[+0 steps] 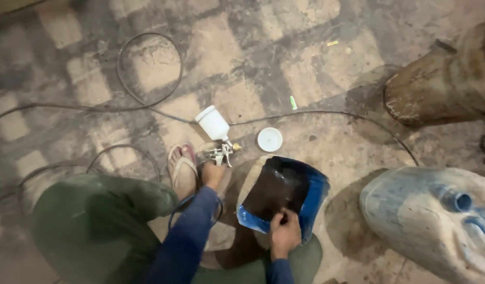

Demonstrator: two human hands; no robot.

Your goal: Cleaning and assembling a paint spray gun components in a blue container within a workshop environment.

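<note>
A blue cut-open container is held on a dusty tiled floor by a crouching person.

Its near rim is pinched by the curled right hand. Just left of the container, a metal spray gun with a white cup is gripped by the closed left hand; a round white lid lies just beyond.

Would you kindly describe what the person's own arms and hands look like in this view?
Both arms wear dark blue long sleeves ending at the wrists. The left hand and right hand are bare: no gloves, and no rings or watch visible. No markings show on the sleeves.
</note>
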